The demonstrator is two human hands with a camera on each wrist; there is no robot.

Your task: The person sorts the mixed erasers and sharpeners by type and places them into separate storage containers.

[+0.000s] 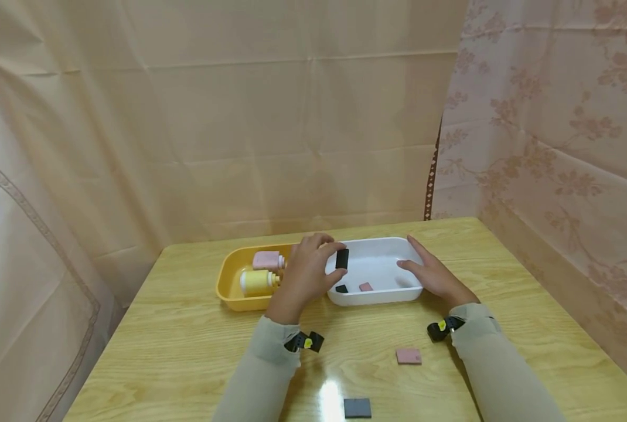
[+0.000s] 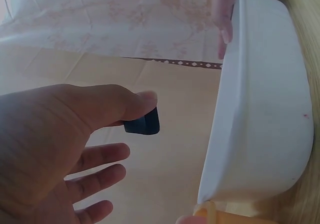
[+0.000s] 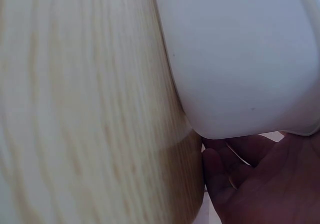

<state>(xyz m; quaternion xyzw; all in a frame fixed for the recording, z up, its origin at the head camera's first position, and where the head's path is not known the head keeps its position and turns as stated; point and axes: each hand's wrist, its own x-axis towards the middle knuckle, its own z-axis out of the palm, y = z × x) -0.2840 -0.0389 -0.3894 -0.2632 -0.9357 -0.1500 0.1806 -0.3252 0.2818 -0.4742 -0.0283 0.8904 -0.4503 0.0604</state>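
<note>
Over the left end of a white tray (image 1: pixel 379 298), my left hand (image 1: pixel 305 272) pinches a small black rectangular block (image 1: pixel 342 259) between thumb and fingers. The left wrist view shows the same block (image 2: pixel 142 124) under the thumb, the other fingers spread. My right hand (image 1: pixel 433 275) grips the tray's right end, thumb over the rim and fingers outside. In the right wrist view those fingers are partly hidden behind the tray wall (image 3: pixel 240 68). Inside the tray lie another black piece (image 1: pixel 341 289) and a pink piece (image 1: pixel 365 286).
A yellow tray (image 1: pixel 234 302) stands left of the white one, holding a pink bottle (image 1: pixel 267 259) and a yellow bottle (image 1: pixel 257 282) on their sides. Nearer on the wooden table (image 1: pixel 176 351) lie a flat pink piece (image 1: pixel 408 356) and a dark grey piece (image 1: pixel 357 408). Curtains hang behind.
</note>
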